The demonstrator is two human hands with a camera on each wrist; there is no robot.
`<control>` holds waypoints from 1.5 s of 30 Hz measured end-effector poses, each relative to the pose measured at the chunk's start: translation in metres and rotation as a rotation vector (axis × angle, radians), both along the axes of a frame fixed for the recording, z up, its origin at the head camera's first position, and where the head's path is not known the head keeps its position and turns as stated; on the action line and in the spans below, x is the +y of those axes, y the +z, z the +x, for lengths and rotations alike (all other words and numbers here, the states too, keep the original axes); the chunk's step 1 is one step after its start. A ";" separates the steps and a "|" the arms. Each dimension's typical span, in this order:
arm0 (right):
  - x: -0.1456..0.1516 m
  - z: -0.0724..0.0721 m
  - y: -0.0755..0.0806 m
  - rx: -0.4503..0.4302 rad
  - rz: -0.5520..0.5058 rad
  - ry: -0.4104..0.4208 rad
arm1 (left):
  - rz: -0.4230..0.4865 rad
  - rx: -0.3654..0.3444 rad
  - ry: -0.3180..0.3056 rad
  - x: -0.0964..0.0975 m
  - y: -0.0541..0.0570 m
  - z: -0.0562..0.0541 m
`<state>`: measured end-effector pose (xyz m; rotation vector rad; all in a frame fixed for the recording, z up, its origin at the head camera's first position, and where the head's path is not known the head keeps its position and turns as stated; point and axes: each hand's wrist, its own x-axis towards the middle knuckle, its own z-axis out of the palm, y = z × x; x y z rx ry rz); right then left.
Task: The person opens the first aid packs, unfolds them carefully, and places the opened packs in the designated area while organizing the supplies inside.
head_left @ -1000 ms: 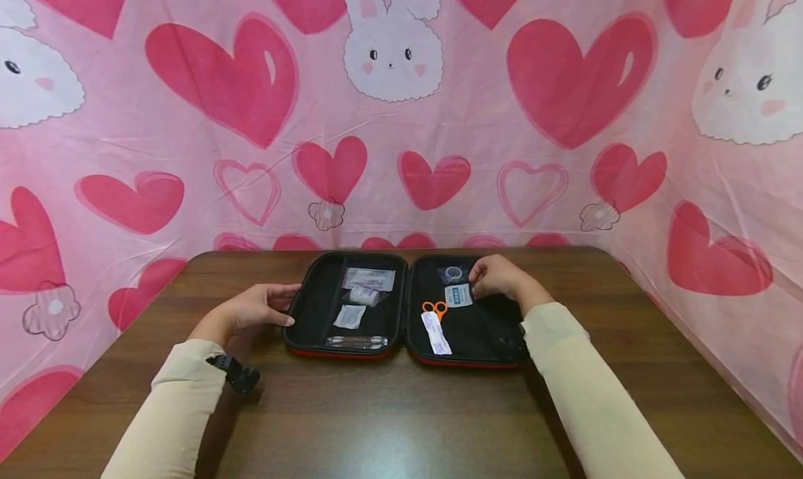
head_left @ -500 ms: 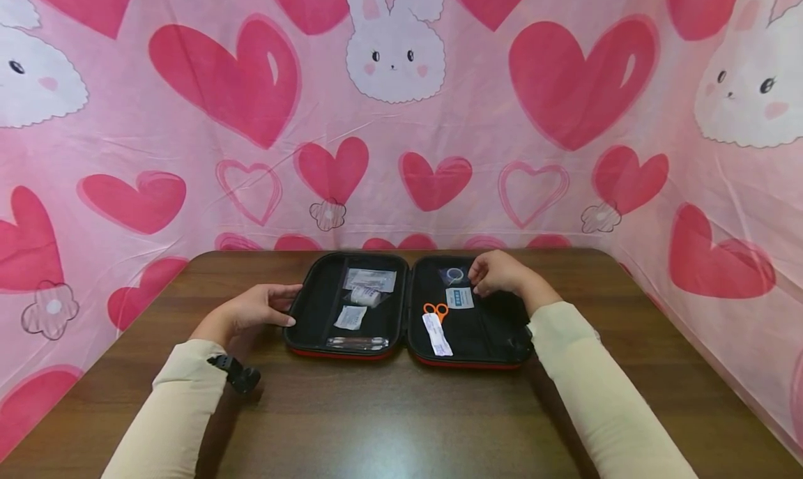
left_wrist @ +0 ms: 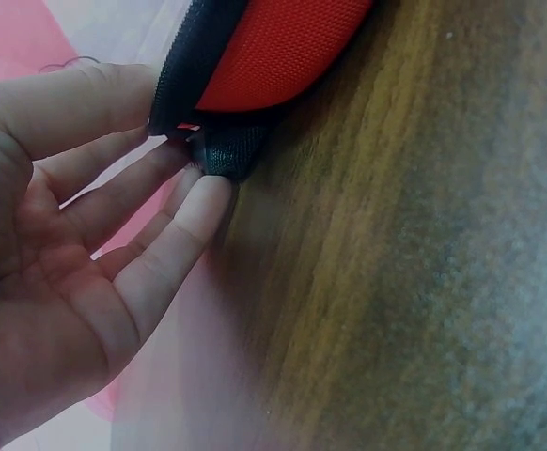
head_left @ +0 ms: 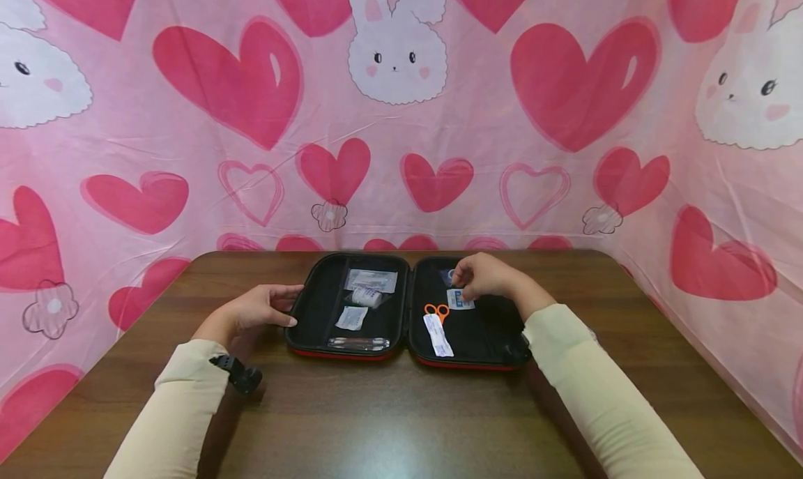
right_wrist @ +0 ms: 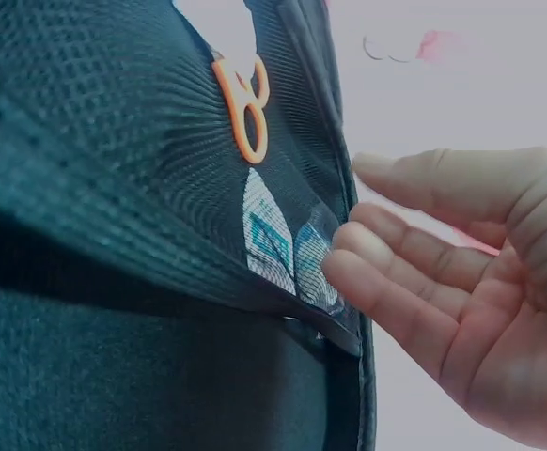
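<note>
An unzipped first-aid case (head_left: 315,312), black inside and red outside, lies spread flat on the table. My left hand (head_left: 254,307) grips its left edge, thumb on the zipper rim and fingers at a black fabric tab (left_wrist: 231,150). Over the right half, my right hand (head_left: 492,278) hovers with bent fingers, nothing between them. Below its fingertips are a blue-and-white packet (head_left: 460,300) and a bagged tape roll (head_left: 447,277), partly hidden by the hand. Both sit behind a mesh pocket (right_wrist: 114,169). Orange-handled scissors (right_wrist: 233,105) with a white paper strip (head_left: 438,335) are nearby.
In the left half lie clear packets (head_left: 371,279), a wrapped bandage roll (head_left: 366,297), a small white packet (head_left: 352,318) and a slim clear package (head_left: 359,344). The wooden table (head_left: 376,416) extends in front. A pink heart-print cloth (head_left: 389,207) hangs behind.
My right hand has shifted left from the packet's right side, so its fingers now overlap the packet and tape roll. The left hand keeps its grip on the case edge.
</note>
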<state>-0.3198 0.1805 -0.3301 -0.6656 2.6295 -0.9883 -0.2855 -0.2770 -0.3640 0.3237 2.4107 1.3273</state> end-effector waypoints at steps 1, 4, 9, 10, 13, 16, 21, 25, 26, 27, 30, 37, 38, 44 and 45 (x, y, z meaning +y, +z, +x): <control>-0.001 0.000 0.000 0.008 0.005 0.019 | 0.001 0.000 0.000 0.000 0.000 0.000; -0.004 0.001 -0.002 0.021 0.011 0.078 | 0.000 0.003 -0.003 0.000 0.000 0.000; -0.011 0.003 -0.003 0.018 0.006 0.170 | -0.001 0.002 0.001 0.000 0.000 0.000; -0.012 0.003 -0.003 0.018 0.005 0.184 | -0.001 0.001 0.002 0.000 0.000 0.000; -0.015 0.003 -0.003 0.014 0.018 0.205 | -0.003 -0.002 0.003 0.000 0.000 0.000; -0.018 0.002 -0.004 -0.006 0.031 0.214 | -0.004 -0.005 0.003 0.000 0.001 -0.001; -0.024 0.000 -0.006 -0.047 0.035 0.260 | -0.010 -0.002 -0.001 0.000 0.001 -0.002; -0.030 -0.001 -0.009 -0.087 0.030 0.314 | -0.018 -0.001 -0.003 -0.001 0.001 -0.002; -0.032 -0.001 -0.010 -0.101 0.033 0.319 | -0.021 0.000 -0.002 -0.001 0.001 -0.002; -0.033 -0.002 -0.011 -0.113 0.040 0.325 | -0.023 0.000 -0.002 -0.001 0.001 -0.002; -0.036 -0.002 -0.014 -0.145 0.067 0.354 | -0.019 -0.005 -0.003 -0.001 0.001 -0.001; -0.041 0.000 -0.018 -0.148 0.108 0.380 | -0.016 0.003 -0.008 -0.002 0.001 -0.001; -0.041 0.000 -0.018 -0.144 0.109 0.380 | -0.018 0.005 -0.006 -0.002 0.000 -0.002; -0.038 0.002 -0.018 -0.129 0.129 0.344 | -0.029 0.010 0.000 -0.001 0.000 -0.002; -0.037 0.002 -0.017 -0.133 0.132 0.334 | -0.029 0.009 0.000 -0.001 0.000 -0.002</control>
